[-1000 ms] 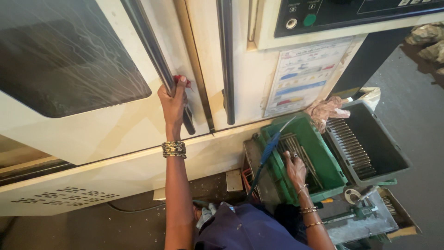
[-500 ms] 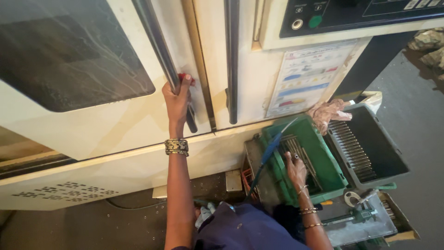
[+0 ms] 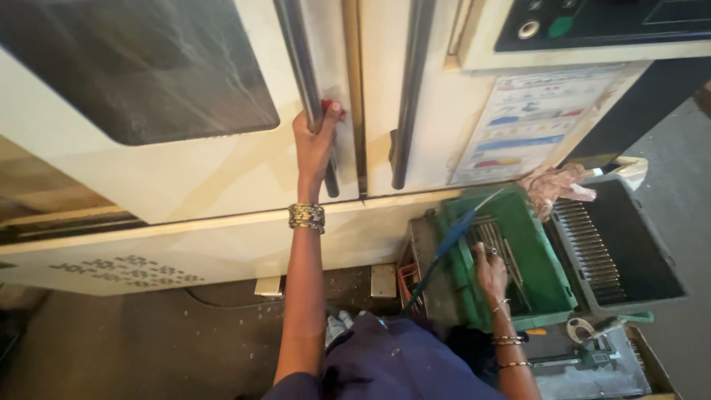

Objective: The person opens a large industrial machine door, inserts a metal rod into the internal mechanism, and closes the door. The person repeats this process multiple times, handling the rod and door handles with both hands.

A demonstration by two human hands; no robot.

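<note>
My left hand [image 3: 316, 141] is wrapped around the dark vertical bar handle [image 3: 302, 67] of the left sliding door [image 3: 185, 170] of a cream machine enclosure. A banded bracelet sits on that wrist. My right hand [image 3: 490, 270] rests low on the metal parts inside a green crate [image 3: 552, 278], fingers spread, gripping nothing that I can see. A blue hose [image 3: 452, 237] runs across the crate just left of this hand.
The right door has its own dark handle [image 3: 409, 96]. A control panel [image 3: 592, 22] and a coloured chart sheet [image 3: 529, 118] sit upper right. A grey crate [image 3: 644, 252] with a rag [image 3: 555, 185] stands right of the green one; calipers [image 3: 585, 359] lie below.
My view has shifted a little, so the doors and my left hand appear further right in the picture. Both hands keep their places on the handle and in the crate.
</note>
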